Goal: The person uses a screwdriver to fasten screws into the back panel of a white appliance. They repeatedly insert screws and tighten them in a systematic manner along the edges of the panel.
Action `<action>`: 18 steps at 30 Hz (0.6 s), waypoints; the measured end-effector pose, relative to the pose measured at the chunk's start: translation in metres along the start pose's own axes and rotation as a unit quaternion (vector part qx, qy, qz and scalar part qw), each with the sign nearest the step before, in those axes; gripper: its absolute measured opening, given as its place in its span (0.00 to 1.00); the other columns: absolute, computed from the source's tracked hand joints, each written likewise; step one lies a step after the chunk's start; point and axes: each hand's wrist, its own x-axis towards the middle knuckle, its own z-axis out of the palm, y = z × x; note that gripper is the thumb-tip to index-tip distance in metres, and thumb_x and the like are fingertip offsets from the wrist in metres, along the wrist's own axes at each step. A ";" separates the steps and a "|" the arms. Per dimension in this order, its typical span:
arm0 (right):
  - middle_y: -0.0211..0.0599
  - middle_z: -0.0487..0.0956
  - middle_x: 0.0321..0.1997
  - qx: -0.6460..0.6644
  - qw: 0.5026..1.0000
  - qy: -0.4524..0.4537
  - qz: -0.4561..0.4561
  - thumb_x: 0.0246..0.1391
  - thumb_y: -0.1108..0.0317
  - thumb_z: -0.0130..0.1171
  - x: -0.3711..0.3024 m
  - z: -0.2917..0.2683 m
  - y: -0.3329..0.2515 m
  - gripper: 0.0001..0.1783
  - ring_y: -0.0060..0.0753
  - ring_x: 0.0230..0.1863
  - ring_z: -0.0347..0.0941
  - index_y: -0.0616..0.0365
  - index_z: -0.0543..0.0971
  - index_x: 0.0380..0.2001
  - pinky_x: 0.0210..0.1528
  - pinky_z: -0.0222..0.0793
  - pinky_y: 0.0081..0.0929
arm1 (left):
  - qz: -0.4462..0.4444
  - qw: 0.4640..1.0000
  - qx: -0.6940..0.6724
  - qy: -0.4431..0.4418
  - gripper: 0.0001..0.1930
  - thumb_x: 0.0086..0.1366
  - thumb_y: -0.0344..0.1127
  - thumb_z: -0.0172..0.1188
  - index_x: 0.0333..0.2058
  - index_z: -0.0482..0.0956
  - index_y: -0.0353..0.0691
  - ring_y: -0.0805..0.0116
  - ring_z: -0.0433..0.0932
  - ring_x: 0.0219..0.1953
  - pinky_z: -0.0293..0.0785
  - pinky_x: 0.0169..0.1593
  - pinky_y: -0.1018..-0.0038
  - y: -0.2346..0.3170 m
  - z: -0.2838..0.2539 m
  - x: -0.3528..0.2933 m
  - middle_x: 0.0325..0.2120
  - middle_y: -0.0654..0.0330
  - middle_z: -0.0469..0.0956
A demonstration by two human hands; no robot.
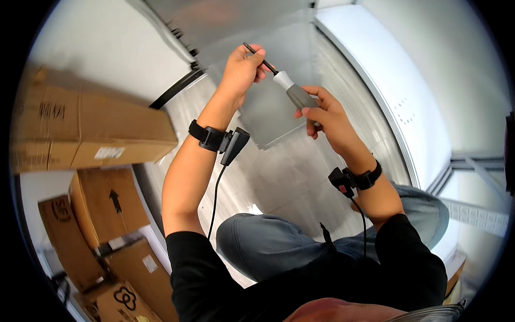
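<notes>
A screwdriver [285, 81] with a grey and white handle and a dark shaft is held up between my two hands. My left hand [242, 70] pinches the shaft close to its tip, which sticks out past the thumb at the upper left. At the other end, the fingers of my right hand [325, 116] close round the grey part of the handle. Behind the tool stands a grey metal panel [230, 21]; its lower part or reflection blends into the floor, and I cannot tell which.
Cardboard boxes are piled at the left, a large one [107, 126] on top and several below, including an upright box [110, 204]. A long white panel [370, 59] runs along the right. Cables hang from dark devices [234, 147] strapped to my wrists.
</notes>
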 end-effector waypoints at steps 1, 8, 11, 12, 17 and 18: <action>0.33 0.73 0.27 0.015 0.999 0.043 -0.001 0.48 0.68 0.58 -0.002 -0.037 -0.003 0.25 0.19 0.19 0.65 0.60 0.69 0.50 0.19 0.60 0.19 | -0.001 1.000 -0.005 -0.012 0.09 0.65 0.37 0.51 0.40 0.69 0.40 0.80 0.69 0.20 0.64 0.27 0.82 -0.001 0.038 0.016 0.23 0.63 0.77; 0.31 0.73 0.25 0.100 0.969 0.202 -0.105 0.48 0.67 0.60 -0.002 -0.470 -0.010 0.18 0.16 0.17 0.65 0.59 0.74 0.44 0.18 0.58 0.15 | -0.048 0.996 -0.022 -0.072 0.08 0.67 0.36 0.48 0.39 0.68 0.38 0.80 0.69 0.22 0.66 0.27 0.82 -0.035 0.474 0.174 0.28 0.59 0.78; 0.29 0.74 0.22 0.104 0.947 0.290 -0.089 0.48 0.69 0.60 -0.026 -0.682 0.007 0.15 0.15 0.17 0.65 0.57 0.77 0.41 0.18 0.58 0.15 | -0.083 0.992 -0.022 -0.094 0.08 0.68 0.37 0.47 0.40 0.68 0.39 0.79 0.69 0.23 0.66 0.28 0.81 -0.079 0.691 0.228 0.28 0.60 0.78; 0.29 0.74 0.21 0.097 0.941 0.315 -0.079 0.48 0.70 0.60 -0.034 -0.758 0.013 0.14 0.15 0.17 0.65 0.57 0.78 0.41 0.18 0.58 0.15 | -0.094 0.990 -0.012 -0.103 0.09 0.68 0.36 0.47 0.41 0.68 0.39 0.79 0.69 0.23 0.66 0.29 0.80 -0.093 0.768 0.246 0.28 0.60 0.78; 0.28 0.73 0.21 0.141 0.872 0.462 -0.080 0.45 0.69 0.62 -0.036 -1.090 0.060 0.14 0.15 0.17 0.62 0.59 0.79 0.38 0.19 0.57 0.15 | -0.099 0.977 0.085 -0.168 0.11 0.63 0.33 0.52 0.44 0.71 0.38 0.77 0.70 0.26 0.66 0.31 0.79 -0.186 1.083 0.357 0.28 0.61 0.77; 0.28 0.73 0.21 0.139 0.852 0.500 -0.072 0.45 0.69 0.62 -0.035 -1.145 0.068 0.14 0.15 0.17 0.62 0.59 0.79 0.38 0.19 0.57 0.15 | -0.088 0.972 0.118 -0.182 0.11 0.62 0.32 0.52 0.44 0.72 0.38 0.77 0.71 0.27 0.66 0.32 0.80 -0.206 1.138 0.378 0.29 0.61 0.77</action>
